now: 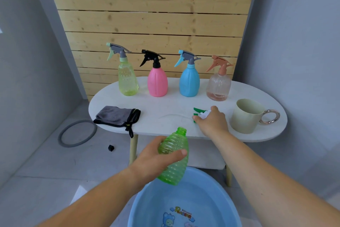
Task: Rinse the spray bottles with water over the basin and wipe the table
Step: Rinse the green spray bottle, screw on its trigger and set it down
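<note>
My left hand point(156, 158) grips a ribbed green bottle point(174, 160) with its cap off, held tilted above the blue basin point(150, 206). My right hand point(211, 122) rests on the white table point(165, 109), its fingers around the green and white spray head point(199, 112), whose clear tube lies to the left. At the back stand a yellow-green bottle point(127, 79), a pink bottle point(157, 81), a blue bottle point(189, 81) and a clear peach bottle point(219, 85). A grey cloth point(116, 116) lies on the table's left.
A beige mug point(246, 116) with a ring handle stands at the table's right. On the floor to the left lie a grey ring point(77, 133) and a small black cube point(111, 147). A wooden slat wall point(150, 15) rises behind the table.
</note>
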Motion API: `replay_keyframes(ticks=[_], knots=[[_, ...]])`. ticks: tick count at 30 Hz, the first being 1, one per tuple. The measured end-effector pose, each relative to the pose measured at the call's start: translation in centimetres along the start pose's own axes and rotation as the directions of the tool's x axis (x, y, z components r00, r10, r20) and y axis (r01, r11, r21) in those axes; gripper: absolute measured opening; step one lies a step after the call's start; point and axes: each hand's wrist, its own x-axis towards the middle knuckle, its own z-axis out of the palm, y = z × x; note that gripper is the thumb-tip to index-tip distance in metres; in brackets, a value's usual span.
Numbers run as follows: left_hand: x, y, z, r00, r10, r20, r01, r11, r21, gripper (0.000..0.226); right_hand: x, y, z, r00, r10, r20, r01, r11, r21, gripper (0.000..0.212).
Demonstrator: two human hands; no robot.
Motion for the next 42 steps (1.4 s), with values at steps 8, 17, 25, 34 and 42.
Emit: replay_keyframes(ticks=[8, 17, 25, 34, 42], knots=[[0.1, 0.9, 1.4, 1.0, 0.022, 0.004, -0.023, 1.0, 0.012, 0.041, -1.4, -0.4, -3.7, 0.961, -0.192, -0.201, 0.179, 0.98, -0.083, 0.028], [0.3, 1.3, 4.2, 0.992, 0.073, 0.103, -0.074, 0.997, 0.001, 0.054, 2.2, 7.0, -13.2, 0.904, -0.167, -0.393, 0.072, 0.967, -0.244, 0.032], [0.8, 1.2, 5.8, 0.978, 0.119, 0.174, -0.116, 0.993, -0.022, 0.06, 3.0, 9.8, -13.9, 0.986, 0.002, -0.169, 0.0, 1.0, 0.013, 0.042], [0.8, 0.4, 6.3, 0.976, 0.122, 0.182, -0.122, 0.992, -0.016, 0.059, 1.2, 10.8, -13.4, 0.993, 0.04, -0.108, -0.039, 0.999, 0.004, 0.017], [0.5, -0.8, 5.1, 0.979, 0.134, 0.153, -0.134, 0.991, -0.013, 0.068, -5.1, 8.3, -13.1, 0.989, 0.038, 0.141, -0.096, 0.899, 0.428, 0.018]])
